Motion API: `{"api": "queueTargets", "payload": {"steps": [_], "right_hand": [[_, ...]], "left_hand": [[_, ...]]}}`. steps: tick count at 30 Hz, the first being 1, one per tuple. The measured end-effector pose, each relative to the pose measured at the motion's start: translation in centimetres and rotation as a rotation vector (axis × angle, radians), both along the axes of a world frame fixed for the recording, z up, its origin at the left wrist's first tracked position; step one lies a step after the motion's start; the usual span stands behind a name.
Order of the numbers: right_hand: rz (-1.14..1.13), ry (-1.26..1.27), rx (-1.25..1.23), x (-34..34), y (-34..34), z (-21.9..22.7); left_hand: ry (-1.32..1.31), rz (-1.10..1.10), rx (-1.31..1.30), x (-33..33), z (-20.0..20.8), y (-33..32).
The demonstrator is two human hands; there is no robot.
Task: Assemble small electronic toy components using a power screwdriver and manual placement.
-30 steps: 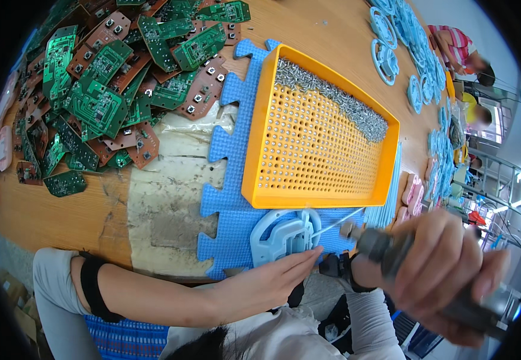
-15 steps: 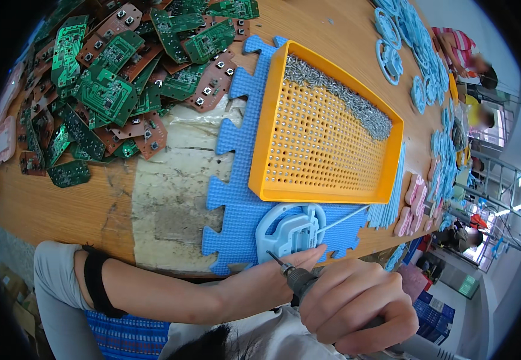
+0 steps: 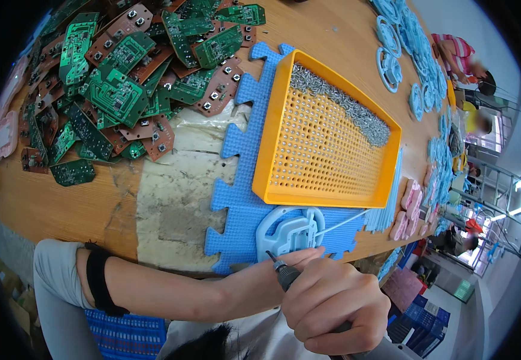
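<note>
A light blue plastic housing with a round rim (image 3: 264,235) lies on the blue foam mat (image 3: 236,210), just in front of the yellow tray. My left hand (image 3: 302,257) is at its near edge, the visible fingers stretched out straight; the screwdriver and my other hand partly hide it. Closed around a dark-bodied power screwdriver (image 3: 287,275) is my right hand (image 3: 335,306). The thin bit points up and left, close to the housing's near rim. A thin light blue rod (image 3: 347,221) runs from the housing toward the right.
The yellow perforated tray (image 3: 261,174) holds many small silver screws (image 3: 347,102). Green and brown circuit boards (image 3: 116,96) are heaped at the left. Blue rods (image 3: 383,210), pink pieces (image 3: 409,204) and blue plastic parts (image 3: 425,60) lie to the right. Other people sit farther off.
My right hand and the screwdriver have moved left, the bit slightly left along the housing's near rim. The view has shifted a little; the left hand stays by the housing.
</note>
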State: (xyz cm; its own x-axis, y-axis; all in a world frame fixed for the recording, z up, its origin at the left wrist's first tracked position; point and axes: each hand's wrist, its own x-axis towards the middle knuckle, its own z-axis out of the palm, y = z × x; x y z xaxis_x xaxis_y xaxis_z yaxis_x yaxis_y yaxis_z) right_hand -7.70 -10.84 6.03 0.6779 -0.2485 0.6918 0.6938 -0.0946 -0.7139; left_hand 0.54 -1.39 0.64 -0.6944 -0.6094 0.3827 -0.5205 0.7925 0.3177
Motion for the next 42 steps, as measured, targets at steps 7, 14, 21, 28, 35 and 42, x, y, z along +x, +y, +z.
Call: {"api": "queueTargets", "payload": {"steps": [7,14,21,28,35,42], "right_hand": [[-0.148,0.097,0.236,-0.5,0.4,1.4],[0.081,0.172,0.002,-2.7,-5.6,5.4],[-0.467,0.171,-0.107,-2.9,-6.4,1.2],[-0.446,0.247,0.004,-1.8,-6.8,1.0],[-0.306,0.387,-0.166,-2.3,-7.6,2.5],[-0.316,0.477,-0.225,-2.8,-7.5,2.6]], "left_hand": [[-0.151,-0.013,-0.051,-0.6,0.1,0.2],[-0.155,-0.145,0.067,-0.5,0.4,-0.1],[-0.188,-0.099,0.035,-0.9,0.5,-0.3],[-0.171,-0.098,0.072,-0.7,0.4,-0.3],[-0.15,-0.101,0.088,-0.5,0.6,-0.2],[-0.129,-0.063,0.082,-0.7,0.4,0.0]]}}
